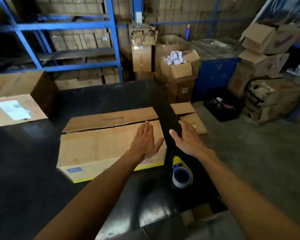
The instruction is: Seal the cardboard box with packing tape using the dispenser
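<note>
— On the dark tabletop (42, 170), near its right edge, what lies there?

— A long brown cardboard box (100, 146) with a yellow and blue printed band along its near side. Its two top flaps are folded down, with a narrow gap showing between them (the far flap sits slightly raised).

— And the hands?

— The left hand (145, 141) lies flat on the near flap, palm down, fingers spread and gripping nothing. The right hand (187, 137) is at the box's right end, fingers open and reaching past the table's edge; whether it touches the end flap I cannot tell. It holds nothing either.

— Where is the dispenser?

— The yellow and blue tape dispenser (181, 172), carrying a roll of tape, stands on the tabletop just beside the box's near right corner, under the right forearm, untouched.

— Anything else on the table?

— A second brown cardboard box (17, 97) with a torn white label, at the far left edge, well apart from the first.
</note>
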The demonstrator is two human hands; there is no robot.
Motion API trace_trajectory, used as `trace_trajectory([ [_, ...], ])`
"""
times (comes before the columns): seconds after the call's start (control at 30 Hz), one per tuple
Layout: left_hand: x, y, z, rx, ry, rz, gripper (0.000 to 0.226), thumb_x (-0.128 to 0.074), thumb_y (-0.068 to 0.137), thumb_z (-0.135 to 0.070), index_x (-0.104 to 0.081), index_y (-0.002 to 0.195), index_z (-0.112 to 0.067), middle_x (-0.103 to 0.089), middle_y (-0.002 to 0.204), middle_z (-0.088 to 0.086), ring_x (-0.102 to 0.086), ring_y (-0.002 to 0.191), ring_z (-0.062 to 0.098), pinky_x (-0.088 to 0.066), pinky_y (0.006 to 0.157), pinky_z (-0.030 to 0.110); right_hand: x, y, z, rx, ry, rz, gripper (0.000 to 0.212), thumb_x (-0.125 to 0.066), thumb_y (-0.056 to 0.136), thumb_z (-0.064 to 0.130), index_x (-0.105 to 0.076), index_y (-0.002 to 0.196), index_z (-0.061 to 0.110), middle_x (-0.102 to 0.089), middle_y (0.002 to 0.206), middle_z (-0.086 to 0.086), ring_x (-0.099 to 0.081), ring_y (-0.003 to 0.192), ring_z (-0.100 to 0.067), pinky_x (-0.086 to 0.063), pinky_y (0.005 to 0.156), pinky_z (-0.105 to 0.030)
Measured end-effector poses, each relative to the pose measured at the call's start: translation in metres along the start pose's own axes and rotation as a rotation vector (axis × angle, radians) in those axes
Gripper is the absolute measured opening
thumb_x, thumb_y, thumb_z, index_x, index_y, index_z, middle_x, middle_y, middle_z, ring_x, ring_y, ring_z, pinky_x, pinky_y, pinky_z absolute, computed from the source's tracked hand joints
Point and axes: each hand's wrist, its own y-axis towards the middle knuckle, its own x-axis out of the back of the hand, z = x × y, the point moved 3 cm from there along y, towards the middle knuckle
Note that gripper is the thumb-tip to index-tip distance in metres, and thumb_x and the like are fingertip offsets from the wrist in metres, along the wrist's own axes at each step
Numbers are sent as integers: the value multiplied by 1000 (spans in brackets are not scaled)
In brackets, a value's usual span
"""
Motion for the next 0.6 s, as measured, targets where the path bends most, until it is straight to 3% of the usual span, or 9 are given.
trace_trajectory([
  [0.23, -61, 29, -14, 36, 19, -34, 87, -22, 100, -61, 1, 154, 3, 12, 162, 23, 12, 150, 35, 7, 123, 43, -71, -8, -86, -94, -80, 144, 74, -44, 97, 52, -18, 153, 12, -20, 159, -11, -20, 145, -28, -22, 115, -41],
  [0.4, -94, 43, -16, 115, 31, -21, 83, -15, 101, -59, 2, 153, 3, 10, 162, 24, 12, 151, 34, 8, 123, 44, -120, -11, -138, -175, -120, 255, 73, -55, 94, 39, -21, 151, 7, -29, 153, -17, -30, 139, -34, -30, 110, -43],
  [0.6, -104, 47, -12, 130, 85, -39, 87, -11, 99, -63, -3, 155, 2, 4, 163, 23, 8, 152, 33, 3, 123, 45, -145, -2, -162, -235, -159, 300, 64, -64, 90, 33, -33, 142, 13, -41, 137, -18, -46, 124, -38, -43, 96, -45],
])
